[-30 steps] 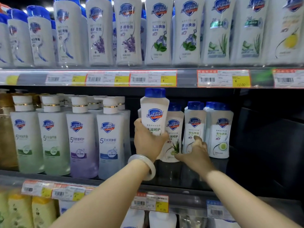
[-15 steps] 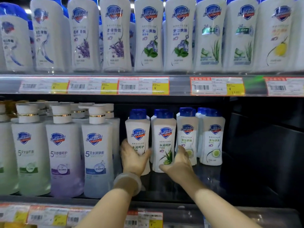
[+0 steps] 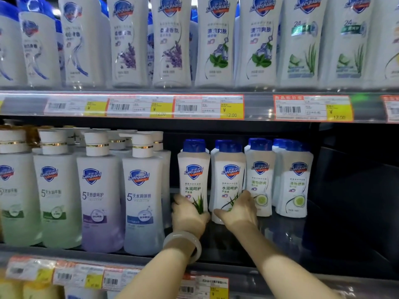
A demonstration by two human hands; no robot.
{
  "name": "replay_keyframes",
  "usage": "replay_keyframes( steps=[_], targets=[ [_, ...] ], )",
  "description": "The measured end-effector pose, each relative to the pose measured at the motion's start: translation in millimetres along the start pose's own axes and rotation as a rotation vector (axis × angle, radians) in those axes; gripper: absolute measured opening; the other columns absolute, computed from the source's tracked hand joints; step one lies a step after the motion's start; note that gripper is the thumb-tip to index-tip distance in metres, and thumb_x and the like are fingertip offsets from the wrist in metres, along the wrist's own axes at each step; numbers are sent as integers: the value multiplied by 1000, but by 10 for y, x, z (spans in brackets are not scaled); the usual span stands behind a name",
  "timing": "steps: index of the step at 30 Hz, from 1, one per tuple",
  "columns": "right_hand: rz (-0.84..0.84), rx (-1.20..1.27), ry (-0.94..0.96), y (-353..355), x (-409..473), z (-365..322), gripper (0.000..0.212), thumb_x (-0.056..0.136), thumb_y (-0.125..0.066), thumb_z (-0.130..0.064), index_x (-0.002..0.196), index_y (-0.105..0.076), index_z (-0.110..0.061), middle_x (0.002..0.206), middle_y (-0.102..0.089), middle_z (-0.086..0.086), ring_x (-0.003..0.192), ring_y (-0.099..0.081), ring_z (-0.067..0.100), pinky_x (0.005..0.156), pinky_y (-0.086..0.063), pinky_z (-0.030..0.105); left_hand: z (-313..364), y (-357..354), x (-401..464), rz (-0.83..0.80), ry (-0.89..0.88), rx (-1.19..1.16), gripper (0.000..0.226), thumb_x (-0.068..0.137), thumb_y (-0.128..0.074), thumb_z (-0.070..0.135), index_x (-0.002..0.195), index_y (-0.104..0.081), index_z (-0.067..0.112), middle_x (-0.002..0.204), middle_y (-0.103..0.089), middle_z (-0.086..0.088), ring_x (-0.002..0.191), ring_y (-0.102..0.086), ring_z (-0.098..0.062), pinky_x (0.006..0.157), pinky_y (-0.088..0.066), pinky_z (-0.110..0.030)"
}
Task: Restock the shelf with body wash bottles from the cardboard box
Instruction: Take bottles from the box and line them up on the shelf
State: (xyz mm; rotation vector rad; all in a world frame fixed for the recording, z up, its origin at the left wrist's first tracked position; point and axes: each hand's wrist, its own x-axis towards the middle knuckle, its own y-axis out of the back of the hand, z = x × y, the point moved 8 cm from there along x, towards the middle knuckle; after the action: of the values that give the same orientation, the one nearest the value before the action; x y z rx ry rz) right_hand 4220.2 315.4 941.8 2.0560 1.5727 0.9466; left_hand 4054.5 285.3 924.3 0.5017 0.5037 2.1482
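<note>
Two small white body wash bottles with blue caps stand side by side on the middle shelf (image 3: 280, 238). My left hand (image 3: 189, 214), with a pale bangle on the wrist, wraps the base of the left bottle (image 3: 193, 171). My right hand (image 3: 238, 211) grips the base of the second bottle (image 3: 230, 173). Both bottles are upright and rest on the shelf. To their right stand two more small bottles with cucumber labels (image 3: 294, 182). The cardboard box is not in view.
Tall pump bottles (image 3: 142, 190) fill the shelf's left part, close to my left hand. The shelf's right part (image 3: 349, 201) is dark and bare. Above, a shelf edge with price tags (image 3: 207, 106) carries a row of large white bottles (image 3: 213, 42).
My left hand has lowered its bottle from mid-air onto the shelf beside the aloe bottle. My right hand has closed around the neighbouring bottle's base. The camera has moved closer.
</note>
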Motion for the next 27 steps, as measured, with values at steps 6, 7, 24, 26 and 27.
replay_keyframes(
  steps=[6, 7, 24, 26, 27],
  targets=[
    [8, -37, -9, -51, 13, -22, 76, 69, -77, -35, 122, -32, -5, 128, -40, 14, 121, -41, 32, 88, -45, 37, 17, -14, 38, -14, -29, -18, 70, 71, -75, 19, 123, -32, 3, 124, -49, -17, 116, -51, -33, 93, -47, -38],
    [9, -37, -8, -57, 17, -25, 76, 69, -77, -35, 122, -32, -5, 128, -39, 14, 121, -41, 32, 89, -44, 37, 23, -14, 41, -16, -34, -21, 69, 71, -75, 19, 123, -32, 3, 124, -49, -17, 116, -51, -33, 93, -47, -38],
    [47, -32, 12, -91, 30, -14, 77, 68, -77, -36, 123, -31, -6, 127, -39, 12, 122, -39, 30, 91, -43, 38, -7, -56, 116, -33, -52, -98, 69, 71, -76, 17, 123, -32, 8, 120, -51, -13, 110, -56, -31, 85, -53, -41],
    [48, -34, 10, -88, 24, -16, 78, 68, -77, -36, 123, -31, -6, 127, -39, 12, 122, -39, 30, 91, -43, 38, -9, -56, 113, -36, -45, -110, 69, 71, -76, 17, 123, -32, 8, 121, -51, -13, 110, -55, -31, 86, -52, -41],
    [48, -37, 10, -84, 22, -19, 78, 68, -77, -36, 123, -31, -6, 127, -39, 12, 122, -39, 30, 91, -43, 38, -6, -58, 111, -38, -42, -115, 70, 71, -76, 16, 124, -31, 8, 121, -52, -13, 111, -55, -31, 87, -52, -42]
  ],
)
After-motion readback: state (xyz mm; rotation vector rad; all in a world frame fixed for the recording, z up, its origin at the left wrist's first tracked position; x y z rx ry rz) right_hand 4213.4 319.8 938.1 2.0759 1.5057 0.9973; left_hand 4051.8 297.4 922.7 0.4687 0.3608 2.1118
